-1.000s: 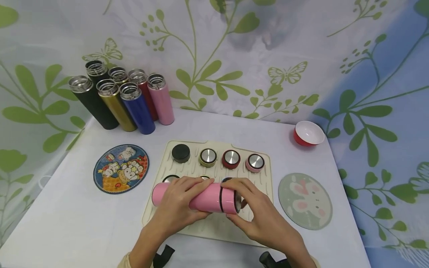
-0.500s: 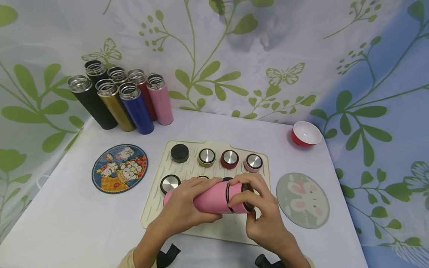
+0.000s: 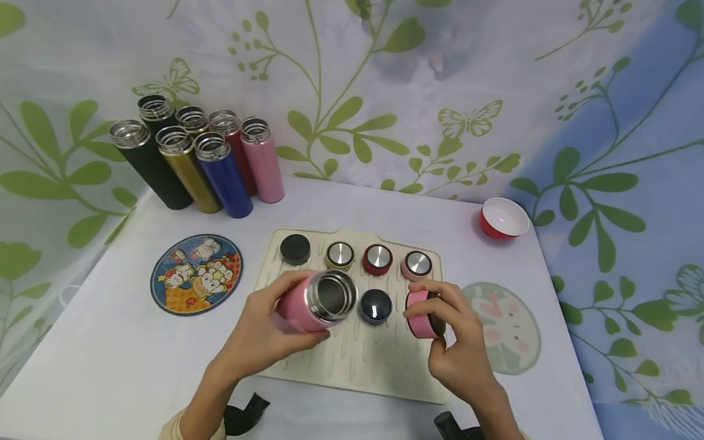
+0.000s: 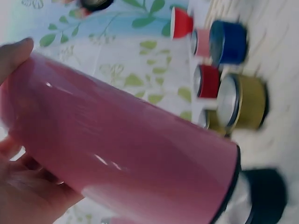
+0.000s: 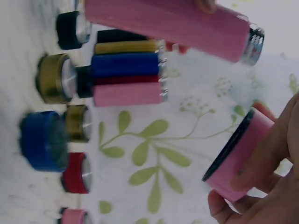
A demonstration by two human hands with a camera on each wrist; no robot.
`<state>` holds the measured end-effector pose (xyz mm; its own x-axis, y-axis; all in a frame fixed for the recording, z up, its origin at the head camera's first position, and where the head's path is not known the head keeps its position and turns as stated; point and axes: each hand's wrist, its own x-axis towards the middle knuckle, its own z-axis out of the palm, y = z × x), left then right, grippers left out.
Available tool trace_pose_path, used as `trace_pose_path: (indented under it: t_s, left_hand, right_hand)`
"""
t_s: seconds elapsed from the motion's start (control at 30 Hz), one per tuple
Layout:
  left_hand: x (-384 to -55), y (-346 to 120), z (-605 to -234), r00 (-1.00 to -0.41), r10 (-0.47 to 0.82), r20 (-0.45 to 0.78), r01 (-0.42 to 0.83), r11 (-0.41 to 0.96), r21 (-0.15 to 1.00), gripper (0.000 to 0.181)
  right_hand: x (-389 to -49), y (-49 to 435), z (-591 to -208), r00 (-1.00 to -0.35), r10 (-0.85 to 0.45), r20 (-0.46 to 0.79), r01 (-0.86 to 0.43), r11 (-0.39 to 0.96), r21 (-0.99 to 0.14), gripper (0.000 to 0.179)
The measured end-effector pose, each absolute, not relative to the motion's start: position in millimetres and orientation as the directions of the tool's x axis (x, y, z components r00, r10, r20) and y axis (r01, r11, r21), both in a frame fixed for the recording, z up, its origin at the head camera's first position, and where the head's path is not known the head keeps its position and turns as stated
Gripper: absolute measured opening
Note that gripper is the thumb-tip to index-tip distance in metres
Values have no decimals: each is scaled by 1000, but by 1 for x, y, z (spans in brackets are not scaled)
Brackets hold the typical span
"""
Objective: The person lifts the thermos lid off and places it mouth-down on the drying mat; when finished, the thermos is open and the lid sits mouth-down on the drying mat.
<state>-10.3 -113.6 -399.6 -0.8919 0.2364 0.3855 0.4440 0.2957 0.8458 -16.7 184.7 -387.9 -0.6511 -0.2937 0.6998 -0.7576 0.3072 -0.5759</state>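
Observation:
My left hand (image 3: 269,327) grips a pink thermos bottle (image 3: 301,305) round its body, tilted so that its bare steel mouth faces up and toward the right. In the left wrist view the pink bottle (image 4: 126,140) fills the middle, its base close over the lids. My right hand (image 3: 462,342) pinches the pink bottle lid (image 3: 420,318) between fingers and thumb, apart from the bottle. The right wrist view shows this pink lid (image 5: 243,158) with its dark rim toward the bottle. Between the hands a blue lid (image 3: 376,307) sits on the cream mat (image 3: 363,373).
A back row of black (image 3: 295,249), gold (image 3: 340,255), red (image 3: 377,259) and pink (image 3: 416,265) lids sits on the mat. Several lidless bottles (image 3: 225,177) stand at back left. Round coasters lie left (image 3: 197,275) and right (image 3: 503,330); a red bowl (image 3: 504,218) is at back right.
The pink lid has come off the bottle. My right hand has moved right with it, while my left hand has moved left and tilted the bottle mouth upward.

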Motion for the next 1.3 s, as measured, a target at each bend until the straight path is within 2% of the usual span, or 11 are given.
trace_pose_path:
  t_s: [0.1,0.2,0.43,0.53,0.77,0.9,1.1,1.3]
  left_hand:
    - [-15,-128,-392,-883,161,441,469,298,831,84]
    - [-22,-141,-387,-865,84,494,495,294,818,85]
    - [-47,-171,-384,-816,-27,578,537,336,774,90]
    - [-61,-183,-382,-816,-64,575,528,325,785,89]
    - [-100,-201,-390,-890,-127,439,401,242,884,82]
    - [-125,-206,-397,-911,-178,372,346,160,924,77]
    - [-151,-203,-390,-895,-228,383,361,133,923,68]
    - [-178,-202,-400,-854,-354,381,313,235,920,68]
  right_hand:
    - [-18,198,-412,-760,-294,580,-649,396,-649,83]
    - [-21,209,-433,-838,-282,468,-545,492,-679,86]
    - [-33,223,-469,-925,-252,284,-374,732,-570,77]
    - [-41,225,-478,-939,-239,249,-339,773,-536,77]
    - [-53,226,-494,-944,-222,244,-319,800,-509,73]
    - [-55,225,-495,-950,-229,214,-306,821,-481,74]
    - [-53,223,-493,-958,-223,181,-282,847,-451,77]
    - [-48,225,-495,-963,-212,168,-266,857,-442,81]
